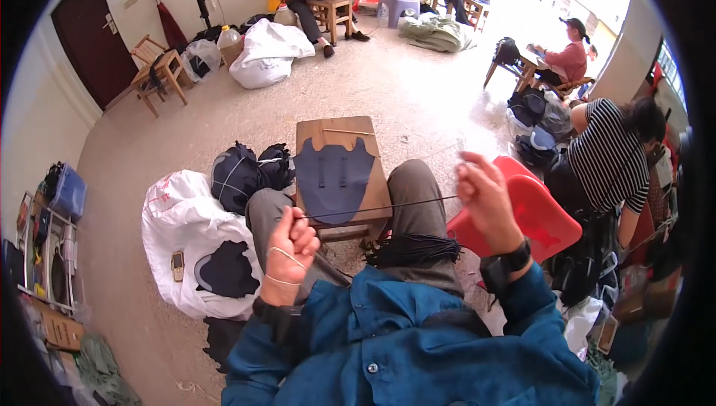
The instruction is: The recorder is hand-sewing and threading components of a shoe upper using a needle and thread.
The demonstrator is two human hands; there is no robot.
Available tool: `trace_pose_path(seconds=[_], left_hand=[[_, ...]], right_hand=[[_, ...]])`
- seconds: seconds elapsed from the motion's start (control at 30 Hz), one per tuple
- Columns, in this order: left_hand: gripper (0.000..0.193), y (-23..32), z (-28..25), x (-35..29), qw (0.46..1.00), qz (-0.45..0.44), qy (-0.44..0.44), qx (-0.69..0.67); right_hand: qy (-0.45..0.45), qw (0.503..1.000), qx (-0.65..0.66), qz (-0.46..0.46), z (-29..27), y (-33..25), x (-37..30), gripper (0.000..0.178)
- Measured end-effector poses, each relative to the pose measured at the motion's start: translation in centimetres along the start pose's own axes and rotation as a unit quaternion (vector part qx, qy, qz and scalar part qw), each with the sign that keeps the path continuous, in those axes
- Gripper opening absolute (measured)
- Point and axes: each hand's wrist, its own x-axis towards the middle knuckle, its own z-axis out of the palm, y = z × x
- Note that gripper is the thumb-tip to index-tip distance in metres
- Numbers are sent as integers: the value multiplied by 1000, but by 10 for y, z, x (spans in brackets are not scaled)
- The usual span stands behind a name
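Thin dark cord (380,206) drawn taut between left hand (292,253) and right hand (485,190).
The left hand's grip is narrow, fingertips pinched on the cord, with a pale elastic band (288,257) looped around it; the right hand's grip, farther forward, also holds the cord between curled fingers, though the exact contact is hard to make out. Below and ahead, a navy two-horned fabric panel (332,186) with two dark strips lies flat on the small wooden surface (309,130), a slender pale stick (348,132) just beyond it. A bundle of black cords (418,251) drapes the right thigh. Tied dark cloth bundles (237,178) sit left of the surface, near a white sack (168,219); a red plastic chair (541,216) stands on the right.
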Motion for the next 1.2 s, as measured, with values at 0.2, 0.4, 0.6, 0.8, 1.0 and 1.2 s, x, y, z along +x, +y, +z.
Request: trace_pose_path(seconds=[0.2, 0.4, 0.6, 0.8, 1.0, 1.2], left_hand=[[33, 28, 12, -13, 973, 118, 63, 187], [38, -10, 25, -4, 929, 111, 42, 351], [41, -63, 32, 1, 883, 84, -70, 457], [43, -87, 36, -2, 883, 32, -95, 458], [40, -87, 37, -8, 886, -31, -92, 454], [34, -73, 39, -19, 855, -38, -98, 508]], right_hand=[[132, 977, -159, -60, -123, 26, 4, 14], [66, 925, -374, -11, -112, 74, 12, 18], [-214, 936, -271, 70, 58, 72, -9, 27], [-183, 971, -97, 122, 83, 84, -17, 27], [-147, 978, -25, 148, 79, 102, -21, 22], [-130, 977, 30, 165, 79, 88, -23, 13]])
